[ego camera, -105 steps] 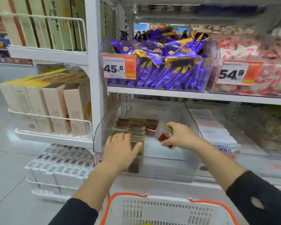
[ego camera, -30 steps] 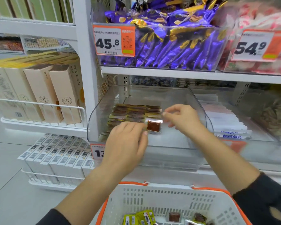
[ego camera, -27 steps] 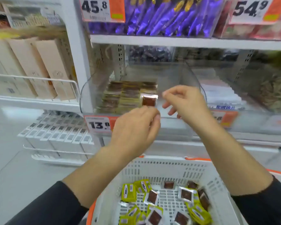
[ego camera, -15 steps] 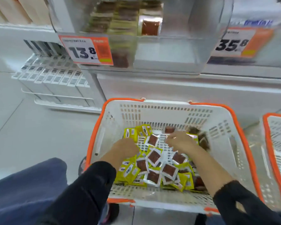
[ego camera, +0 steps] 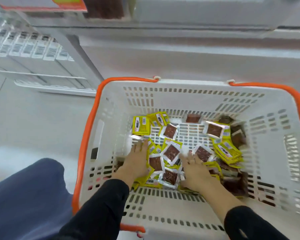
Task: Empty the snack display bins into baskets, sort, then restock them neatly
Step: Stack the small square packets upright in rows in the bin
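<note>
The snack packets [ego camera: 171, 152], yellow-edged with brown windows, lie in a loose heap on the floor of the white basket [ego camera: 189, 94], which has an orange rim. Both hands reach down into it. The left hand [ego camera: 136, 161] lies flat on the packets at the heap's left, fingers straight and close together. The right hand [ego camera: 194, 168] rests palm down on the middle packets, fingers slightly spread. Beyond the basket stands the shelf base [ego camera: 180, 54]; a knee [ego camera: 24, 196] in dark blue shows at left.

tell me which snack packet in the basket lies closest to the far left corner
The yellow packet with the barcode face up, alone at the far left of the basket. The other snack packets lie nearer the middle, the right wall or the hands.
</note>
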`<act>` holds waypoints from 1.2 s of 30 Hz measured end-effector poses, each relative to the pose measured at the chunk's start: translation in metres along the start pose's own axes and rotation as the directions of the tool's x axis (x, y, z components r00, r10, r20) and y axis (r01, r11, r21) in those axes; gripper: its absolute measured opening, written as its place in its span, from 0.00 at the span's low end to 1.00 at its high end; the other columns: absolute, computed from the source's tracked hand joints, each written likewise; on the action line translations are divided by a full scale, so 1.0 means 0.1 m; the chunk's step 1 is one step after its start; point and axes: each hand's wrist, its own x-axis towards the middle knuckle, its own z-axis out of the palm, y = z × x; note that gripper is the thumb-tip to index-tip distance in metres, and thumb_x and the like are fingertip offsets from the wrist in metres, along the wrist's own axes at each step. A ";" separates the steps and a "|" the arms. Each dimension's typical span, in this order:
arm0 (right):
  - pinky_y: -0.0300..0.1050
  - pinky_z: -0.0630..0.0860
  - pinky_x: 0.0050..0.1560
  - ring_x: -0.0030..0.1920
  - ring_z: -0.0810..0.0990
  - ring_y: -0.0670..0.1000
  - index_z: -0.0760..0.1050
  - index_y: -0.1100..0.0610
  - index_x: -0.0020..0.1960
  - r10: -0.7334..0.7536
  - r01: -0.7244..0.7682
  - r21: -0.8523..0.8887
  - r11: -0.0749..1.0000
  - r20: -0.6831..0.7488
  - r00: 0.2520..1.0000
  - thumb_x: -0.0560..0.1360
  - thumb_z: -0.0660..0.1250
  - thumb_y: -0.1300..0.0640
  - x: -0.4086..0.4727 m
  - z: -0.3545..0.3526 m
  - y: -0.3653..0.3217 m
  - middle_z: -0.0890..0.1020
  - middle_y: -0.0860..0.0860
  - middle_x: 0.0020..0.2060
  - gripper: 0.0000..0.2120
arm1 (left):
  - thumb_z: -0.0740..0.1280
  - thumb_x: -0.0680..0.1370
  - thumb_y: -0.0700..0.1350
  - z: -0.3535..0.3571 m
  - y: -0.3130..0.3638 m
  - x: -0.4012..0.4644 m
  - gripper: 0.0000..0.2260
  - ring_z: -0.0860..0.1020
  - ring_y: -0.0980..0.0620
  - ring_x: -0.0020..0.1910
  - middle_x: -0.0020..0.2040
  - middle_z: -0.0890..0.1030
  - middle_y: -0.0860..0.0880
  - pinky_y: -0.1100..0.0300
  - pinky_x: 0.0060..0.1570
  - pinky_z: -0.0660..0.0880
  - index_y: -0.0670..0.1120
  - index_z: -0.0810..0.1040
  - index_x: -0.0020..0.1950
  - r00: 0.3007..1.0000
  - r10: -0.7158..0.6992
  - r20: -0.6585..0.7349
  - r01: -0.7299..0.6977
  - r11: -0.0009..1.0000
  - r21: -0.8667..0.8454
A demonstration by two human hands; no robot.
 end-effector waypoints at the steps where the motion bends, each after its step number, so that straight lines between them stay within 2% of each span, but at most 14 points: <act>1: 0.55 0.58 0.73 0.77 0.47 0.62 0.38 0.53 0.79 -0.004 0.004 -0.021 1.000 -0.010 1.000 0.77 0.67 0.48 0.01 0.02 -0.04 0.42 0.60 0.78 0.45 | 0.68 0.77 0.54 0.02 0.00 0.00 0.47 0.44 0.44 0.78 0.79 0.42 0.42 0.54 0.76 0.47 0.42 0.34 0.78 0.999 0.015 -0.036 -0.015 1.000 0.002; 5: 0.49 0.74 0.58 0.65 0.73 0.57 0.43 0.57 0.79 0.008 0.005 0.081 0.997 -0.162 0.987 0.74 0.69 0.45 0.03 0.03 -0.15 0.67 0.59 0.71 0.47 | 0.71 0.73 0.55 0.06 0.05 -0.03 0.49 0.60 0.44 0.74 0.76 0.60 0.44 0.53 0.73 0.57 0.44 0.40 0.79 0.992 0.018 -0.123 -0.023 0.999 -0.039; 6: 0.48 0.74 0.57 0.64 0.74 0.56 0.42 0.57 0.79 0.024 0.004 0.154 0.988 -0.178 0.984 0.73 0.70 0.44 0.04 0.04 -0.18 0.70 0.57 0.68 0.48 | 0.72 0.73 0.55 0.07 0.07 -0.04 0.48 0.63 0.45 0.73 0.74 0.64 0.44 0.53 0.72 0.59 0.44 0.43 0.79 0.993 0.006 -0.115 -0.012 0.999 -0.053; 8: 0.48 0.72 0.60 0.67 0.71 0.56 0.43 0.56 0.79 0.072 -0.010 0.364 0.931 -0.157 0.985 0.73 0.71 0.44 0.06 0.06 -0.20 0.67 0.57 0.70 0.49 | 0.74 0.71 0.54 0.09 0.10 -0.03 0.43 0.67 0.45 0.70 0.71 0.69 0.46 0.54 0.69 0.61 0.46 0.53 0.78 0.995 -0.006 -0.095 -0.002 0.997 -0.080; 10: 0.48 0.71 0.59 0.67 0.70 0.56 0.47 0.56 0.79 0.124 -0.026 0.601 0.799 -0.123 0.985 0.71 0.73 0.44 0.13 0.08 -0.20 0.66 0.57 0.71 0.48 | 0.75 0.70 0.53 0.05 0.12 -0.02 0.37 0.69 0.46 0.68 0.69 0.72 0.47 0.53 0.67 0.64 0.49 0.62 0.75 0.997 -0.033 -0.064 0.023 0.988 -0.151; 12: 0.49 0.74 0.55 0.63 0.71 0.56 0.50 0.56 0.78 0.184 -0.028 0.673 0.739 -0.162 0.970 0.72 0.71 0.42 0.19 0.05 -0.17 0.68 0.59 0.69 0.46 | 0.76 0.70 0.52 -0.02 0.13 -0.02 0.35 0.68 0.46 0.69 0.71 0.70 0.48 0.52 0.67 0.66 0.51 0.65 0.74 0.999 -0.030 -0.013 0.027 0.986 -0.165; 15: 0.52 0.69 0.67 0.75 0.58 0.57 0.47 0.55 0.79 0.150 0.010 0.475 0.880 -0.297 0.943 0.77 0.62 0.39 0.23 -0.05 -0.17 0.53 0.56 0.78 0.40 | 0.75 0.71 0.52 -0.07 0.15 -0.03 0.37 0.65 0.45 0.71 0.74 0.64 0.48 0.50 0.68 0.65 0.51 0.62 0.75 1.000 -0.008 0.029 0.012 0.989 -0.145; 17: 0.52 0.65 0.71 0.78 0.47 0.55 0.42 0.51 0.79 -0.028 0.130 0.294 0.947 -0.326 0.945 0.81 0.60 0.49 0.28 -0.14 -0.20 0.42 0.52 0.78 0.35 | 0.75 0.70 0.53 -0.06 0.17 -0.05 0.37 0.69 0.45 0.68 0.71 0.68 0.48 0.50 0.65 0.68 0.51 0.62 0.75 0.999 -0.018 0.034 0.023 0.988 -0.152; 20: 0.52 0.54 0.75 0.78 0.40 0.54 0.40 0.50 0.79 -0.263 0.258 -0.048 0.965 -0.225 0.938 0.78 0.60 0.65 0.36 -0.26 -0.22 0.38 0.51 0.78 0.40 | 0.74 0.70 0.54 -0.01 0.18 -0.04 0.37 0.74 0.45 0.63 0.64 0.76 0.48 0.51 0.62 0.69 0.51 0.61 0.75 0.999 -0.033 0.031 0.037 0.990 -0.139; 23: 0.54 0.54 0.74 0.78 0.45 0.55 0.47 0.52 0.79 -0.349 0.280 -0.314 0.907 -0.187 0.918 0.78 0.61 0.66 0.40 -0.33 -0.17 0.45 0.53 0.79 0.36 | 0.74 0.71 0.54 -0.01 0.18 -0.01 0.35 0.75 0.45 0.62 0.63 0.77 0.48 0.52 0.61 0.67 0.50 0.62 0.73 0.999 -0.029 0.026 0.034 0.982 -0.188; 27: 0.52 0.59 0.70 0.73 0.62 0.57 0.62 0.55 0.73 -0.331 0.214 -0.451 0.866 -0.197 0.923 0.77 0.64 0.61 0.38 -0.37 -0.14 0.64 0.58 0.72 0.26 | 0.74 0.71 0.52 -0.03 0.20 0.00 0.22 0.77 0.47 0.59 0.60 0.78 0.49 0.54 0.57 0.74 0.52 0.76 0.64 0.997 -0.020 0.075 0.047 0.928 -0.370; 30: 0.49 0.65 0.64 0.62 0.74 0.55 0.68 0.53 0.68 -0.191 0.123 -0.312 0.942 -0.199 0.961 0.78 0.65 0.52 0.30 -0.40 -0.07 0.76 0.54 0.62 0.19 | 0.75 0.71 0.53 -0.06 0.19 -0.03 0.20 0.77 0.47 0.57 0.58 0.78 0.49 0.53 0.56 0.75 0.51 0.78 0.61 0.990 0.000 0.139 0.058 0.909 -0.414; 33: 0.47 0.73 0.56 0.60 0.75 0.55 0.71 0.54 0.65 -0.024 0.033 0.097 0.995 -0.092 0.995 0.77 0.67 0.48 0.14 -0.36 0.06 0.76 0.55 0.63 0.20 | 0.75 0.72 0.47 -0.10 0.20 -0.12 0.22 0.73 0.46 0.63 0.67 0.73 0.47 0.53 0.59 0.73 0.52 0.75 0.64 0.977 0.062 0.202 0.005 0.948 -0.319; 36: 0.43 0.66 0.38 0.53 0.77 0.54 0.70 0.54 0.54 0.063 -0.018 0.351 0.936 -0.115 0.991 0.76 0.68 0.49 -0.02 -0.30 0.15 0.77 0.58 0.59 0.13 | 0.72 0.73 0.42 -0.10 0.19 -0.24 0.17 0.76 0.46 0.60 0.68 0.73 0.47 0.54 0.54 0.76 0.53 0.76 0.61 0.992 0.036 0.122 0.006 0.946 -0.324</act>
